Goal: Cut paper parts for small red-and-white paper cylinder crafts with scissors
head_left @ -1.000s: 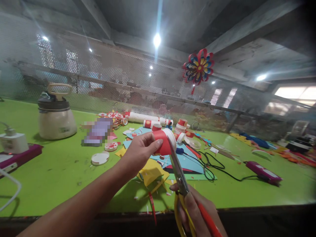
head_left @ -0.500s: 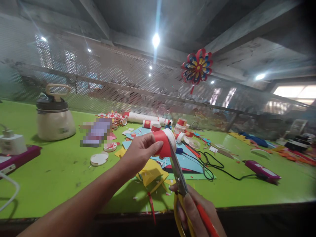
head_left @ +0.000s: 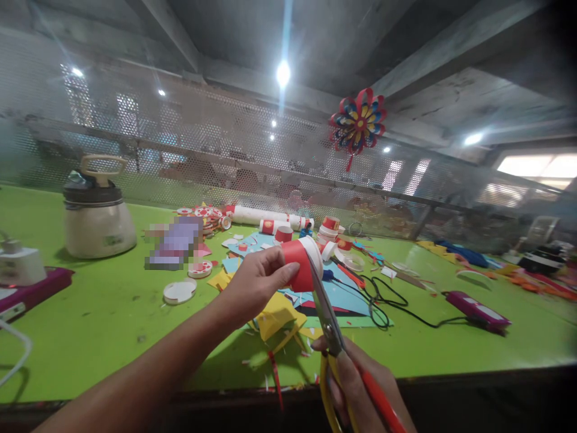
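Note:
A red and white paper cup (head_left: 298, 270) is pinched in my left hand (head_left: 259, 279), tipped on its side with its white end facing right. My right hand (head_left: 360, 379) grips a pair of scissors (head_left: 328, 319) with yellow and orange-red handles. The scissor blades point up and lie against the cup near its white end; whether they are cutting into it I cannot tell. Beneath the hands lie yellow paper pieces (head_left: 277, 316) and blue paper sheets (head_left: 351, 297) on the green table (head_left: 135, 349).
Several red and white cups (head_left: 330, 225) stand behind. A white tube (head_left: 259, 215) lies near the perforated screen. To the left are a spray bottle (head_left: 99, 222) and a white round piece (head_left: 179, 292). A black cable (head_left: 419, 323) runs to a purple power strip (head_left: 478, 311) at right.
The cup has turned slightly in my left hand, its printed mark no longer showing below. The scissors stay against it, and the whole view has shifted a little.

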Demonstrator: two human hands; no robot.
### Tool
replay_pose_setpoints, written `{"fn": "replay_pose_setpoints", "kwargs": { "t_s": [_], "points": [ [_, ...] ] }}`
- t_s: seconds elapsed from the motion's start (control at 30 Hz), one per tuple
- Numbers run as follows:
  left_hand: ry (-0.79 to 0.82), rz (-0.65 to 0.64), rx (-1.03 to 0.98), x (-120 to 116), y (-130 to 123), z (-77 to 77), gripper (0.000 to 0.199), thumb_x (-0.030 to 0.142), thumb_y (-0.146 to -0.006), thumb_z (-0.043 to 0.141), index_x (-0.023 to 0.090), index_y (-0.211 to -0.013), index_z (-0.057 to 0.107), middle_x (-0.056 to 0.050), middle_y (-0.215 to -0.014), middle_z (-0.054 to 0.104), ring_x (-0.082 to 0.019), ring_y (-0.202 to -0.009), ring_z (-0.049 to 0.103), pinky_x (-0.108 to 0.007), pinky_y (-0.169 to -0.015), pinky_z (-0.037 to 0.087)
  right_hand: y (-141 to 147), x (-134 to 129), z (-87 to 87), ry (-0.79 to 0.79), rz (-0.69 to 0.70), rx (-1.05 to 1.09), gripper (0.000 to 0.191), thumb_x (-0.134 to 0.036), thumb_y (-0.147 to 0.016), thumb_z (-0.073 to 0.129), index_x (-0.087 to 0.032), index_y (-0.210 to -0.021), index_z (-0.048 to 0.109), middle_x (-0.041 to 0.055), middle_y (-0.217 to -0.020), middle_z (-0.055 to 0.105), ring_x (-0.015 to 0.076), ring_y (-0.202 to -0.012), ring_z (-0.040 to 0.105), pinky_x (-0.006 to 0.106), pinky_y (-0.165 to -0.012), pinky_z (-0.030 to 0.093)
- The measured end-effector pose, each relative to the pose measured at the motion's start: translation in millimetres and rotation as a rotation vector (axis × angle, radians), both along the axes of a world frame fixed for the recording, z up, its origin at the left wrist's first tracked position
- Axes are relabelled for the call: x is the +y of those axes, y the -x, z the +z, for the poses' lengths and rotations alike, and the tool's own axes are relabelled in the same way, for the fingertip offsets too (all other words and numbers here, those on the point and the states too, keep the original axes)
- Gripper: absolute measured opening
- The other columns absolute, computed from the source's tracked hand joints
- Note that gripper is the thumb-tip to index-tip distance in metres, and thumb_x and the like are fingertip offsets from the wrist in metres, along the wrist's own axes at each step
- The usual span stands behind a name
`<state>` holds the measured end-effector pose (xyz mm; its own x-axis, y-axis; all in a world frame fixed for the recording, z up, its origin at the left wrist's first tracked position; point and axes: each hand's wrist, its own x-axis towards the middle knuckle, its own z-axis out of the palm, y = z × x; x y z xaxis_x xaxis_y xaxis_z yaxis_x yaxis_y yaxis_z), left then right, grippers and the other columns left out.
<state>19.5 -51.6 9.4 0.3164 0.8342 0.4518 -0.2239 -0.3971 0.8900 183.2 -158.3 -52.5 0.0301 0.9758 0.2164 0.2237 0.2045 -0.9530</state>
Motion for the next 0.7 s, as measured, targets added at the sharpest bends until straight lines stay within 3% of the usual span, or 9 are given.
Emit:
{"fn": "replay_pose_setpoints", "kwargs": {
  "t_s": [0.17,0.43,0.7],
  "points": [
    [-0.035,-0.107,-0.02,-2.4,-1.9,2.9,0.01,0.025,-0.077,0.063,0.017,-0.073,0.065,-0.005,-0.07,0.065,-0.016,-0.068,0.056,-0.03,-0.065,0.043,-2.3,0.2,1.3,0.033,0.023,0.052,0.049,-0.063,-0.088,0.043,-0.017,-0.098,0.057,-0.0069,-0.051,0.035,0.0095,-0.045,0.03,0.025,-0.044,0.021],
    [-0.08,-0.126,-0.014,-3.4,-2.8,2.1,0.01,0.024,-0.078,0.062,0.016,-0.074,0.066,-0.006,-0.072,0.066,-0.016,-0.068,0.057,-0.029,-0.066,0.044,-1.0,0.1,-1.3,0.041,0.005,0.097,0.047,-0.062,-0.088,0.045,-0.017,-0.095,0.059,-0.0089,-0.05,0.026,0.0077,-0.043,0.023,0.024,-0.042,0.014],
    [0.01,-0.16,-0.016,-2.1,-2.9,-0.7,0.016,0.029,-0.077,0.066,0.014,-0.08,0.067,-0.006,-0.075,0.066,-0.015,-0.069,0.056,-0.03,-0.068,0.043,-5.3,0.8,-1.6,-0.048,-0.079,-0.107,0.046,-0.061,-0.088,0.043,-0.019,-0.092,0.061,-0.0061,-0.053,0.033,0.0111,-0.045,0.03,0.024,-0.042,0.021]
  ]
}}
